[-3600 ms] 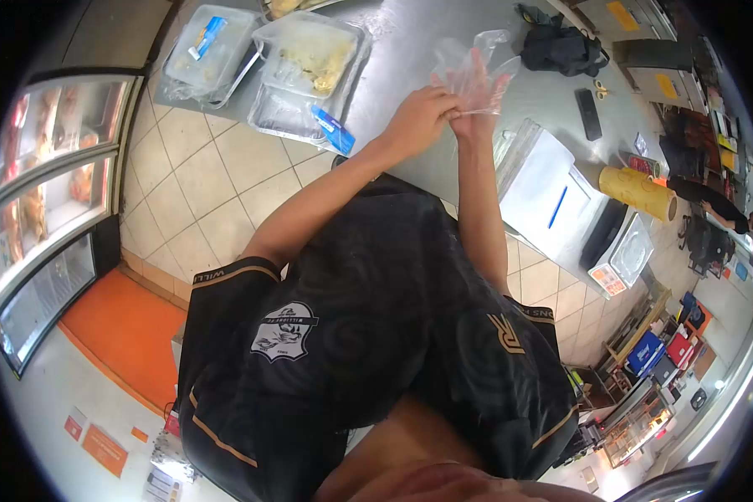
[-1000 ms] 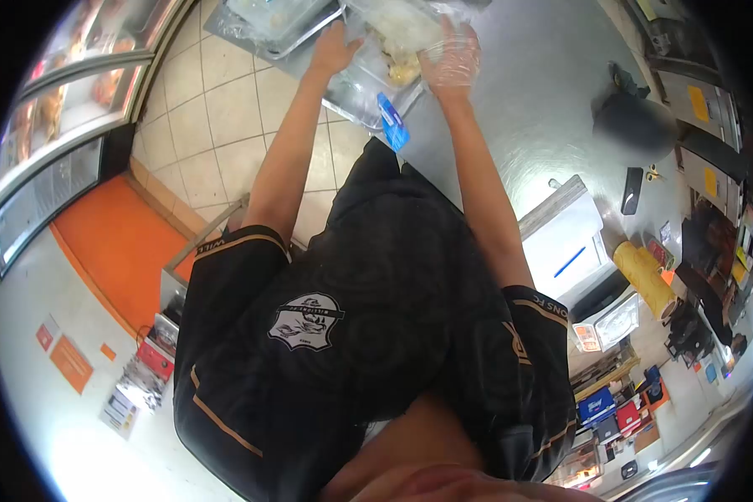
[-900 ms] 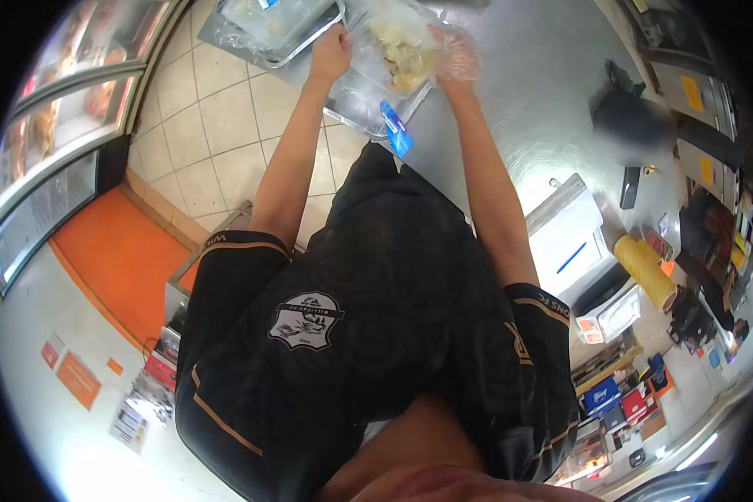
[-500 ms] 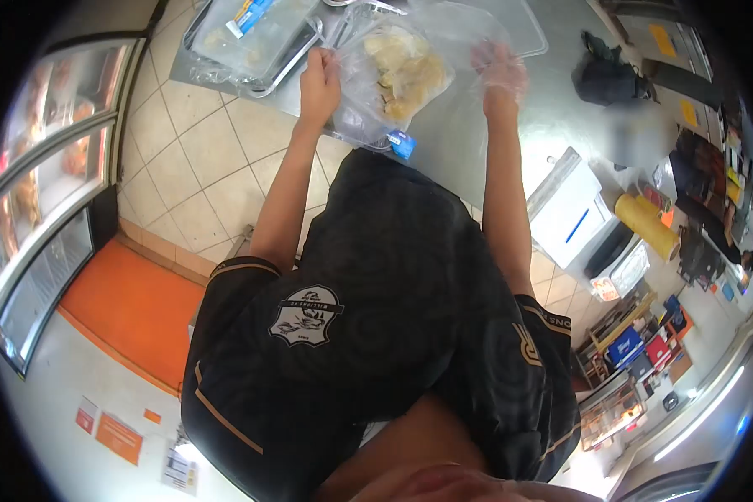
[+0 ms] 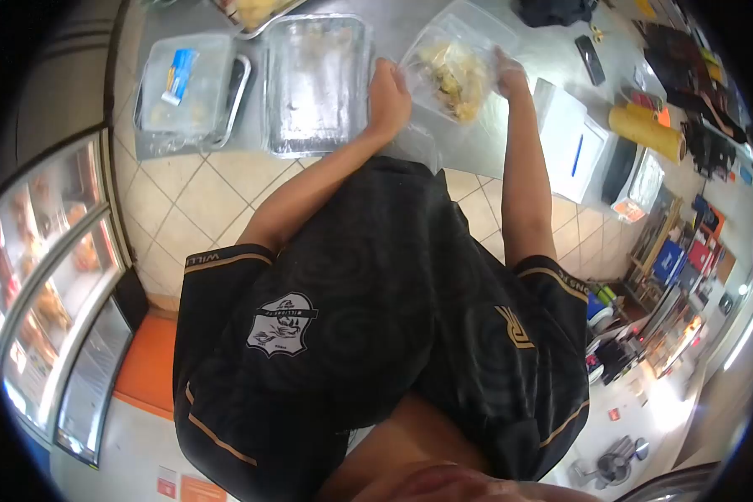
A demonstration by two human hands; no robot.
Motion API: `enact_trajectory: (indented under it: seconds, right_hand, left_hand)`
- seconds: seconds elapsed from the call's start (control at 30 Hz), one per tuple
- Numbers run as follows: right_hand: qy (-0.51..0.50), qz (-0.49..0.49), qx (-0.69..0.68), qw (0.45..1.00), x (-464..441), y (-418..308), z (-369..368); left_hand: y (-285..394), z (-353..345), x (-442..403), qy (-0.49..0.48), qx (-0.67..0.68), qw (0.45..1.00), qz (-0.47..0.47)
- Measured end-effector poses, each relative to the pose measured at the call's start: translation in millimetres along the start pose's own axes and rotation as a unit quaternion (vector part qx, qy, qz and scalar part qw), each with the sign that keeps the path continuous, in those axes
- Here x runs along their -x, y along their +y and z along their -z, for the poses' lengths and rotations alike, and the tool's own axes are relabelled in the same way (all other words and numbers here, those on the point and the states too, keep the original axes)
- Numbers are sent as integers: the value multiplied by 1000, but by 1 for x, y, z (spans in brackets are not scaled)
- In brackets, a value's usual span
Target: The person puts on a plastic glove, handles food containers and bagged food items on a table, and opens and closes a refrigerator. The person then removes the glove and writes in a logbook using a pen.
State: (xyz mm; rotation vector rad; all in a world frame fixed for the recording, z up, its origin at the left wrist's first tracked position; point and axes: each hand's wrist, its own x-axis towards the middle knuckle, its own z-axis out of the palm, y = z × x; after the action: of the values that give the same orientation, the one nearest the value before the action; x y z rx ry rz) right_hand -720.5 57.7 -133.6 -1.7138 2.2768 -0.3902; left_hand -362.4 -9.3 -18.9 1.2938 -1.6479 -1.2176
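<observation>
A clear plastic bag with pale yellow pieces of food in it is stretched between my two hands above the metal table. My left hand is closed in a fist at the bag's left edge. On the opposite edge, my right hand pinches the plastic between thumb and fingers. A foil tray, with a shiny bare bottom, lies just left of my left hand. Further left sits a translucent container with a blue and white packet on top.
Another tray with yellow food is at the far edge. To the right are white papers with a blue pen, a phone, a yellow roll and a dark cloth. A glass display case stands at left.
My view has swung, bringing the foil tray and phone into sight. Both hands still hold the bag, now closer together. The blue item that was near the bag's lower edge no longer shows.
</observation>
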Motion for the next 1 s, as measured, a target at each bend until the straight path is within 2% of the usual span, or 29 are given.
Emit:
enact_trajectory:
  seconds: [0.03, 0.07, 0.1, 0.13, 0.2, 0.27, 0.3, 0.33, 0.37, 0.4, 0.43, 0.47, 0.5, 0.57, 0.6, 0.7, 0.73, 0.83, 0.87, 0.9, 0.97, 1.0]
  right_hand:
    - [-34, -138, 3, 990, -9, -36, 30]
    - [-70, -273, 2, 959, -19, -67, 54]
    - [-108, -403, -1, 909, -19, -91, 72]
    - [-66, -335, 32, 939, -7, -113, 86]
    - [105, -116, 0, 988, 26, -139, 75]
    - [52, 9, 70, 996, 55, -164, 55]
    - [50, -19, 75, 996, 67, -187, 53]
    - [48, -48, 80, 994, 77, -214, 56]
    - [46, -76, 85, 992, 81, -226, 60]
    - [-42, -104, 32, 993, 73, -220, 63]
    - [31, -94, 38, 994, 75, -206, 49]
    - [104, -82, 44, 990, 81, -188, 27]
    - [178, -70, 50, 980, 83, -175, 11]
    - [231, -181, 2, 956, 85, -162, 2]
    - [256, -235, -21, 937, 86, -157, -1]
    - [373, -253, -91, 888, 84, -140, -2]
    - [384, -249, -85, 885, 86, -140, -1]
    - [420, -237, -62, 874, 90, -147, 4]
    - [407, -265, -23, 874, 89, -163, 14]
    - [397, -292, 23, 870, 90, -185, 25]
    - [370, -274, 139, 877, 93, -220, 37]
    - [382, -192, 102, 898, 98, -226, 34]
  left_hand:
    - [-7, -14, 6, 2, -9, 1000, 11]
    - [-18, -27, 12, 23, -8, 1000, -19]
    - [-31, -35, 17, -3, -40, 999, -18]
    - [-45, -37, 20, -27, -72, 997, -18]
    - [-72, -41, 24, -87, -139, 986, -6]
    - [-44, -27, 23, -109, -150, 983, 0]
    - [-31, -21, 21, -120, -157, 980, 3]
    - [-29, -19, 18, -102, -201, 969, -105]
    - [-20, -17, 9, -116, -212, 955, -170]
    - [-11, -17, -3, -130, -222, 938, -232]
    - [-8, -18, -13, -142, -231, 917, -294]
    - [-14, -21, -23, -162, -247, 903, -312]
    - [-20, -22, -31, -184, -232, 910, -289]
    - [-34, -22, -44, -231, -198, 921, -243]
    - [-43, -23, -51, -191, -193, 929, -252]
    - [-37, -15, -62, -171, -191, 956, -141]
    - [-37, -12, -59, -126, -154, 968, -153]
    - [-14, 1, -59, -127, -231, 885, -383]
    - [-23, 3, -59, -228, -234, 871, -368]
    - [-22, 3, -55, -240, -251, 866, -359]
    - [-14, 2, -34, -268, -279, 856, -342]
    - [-14, -6, -29, -252, -277, 865, -336]
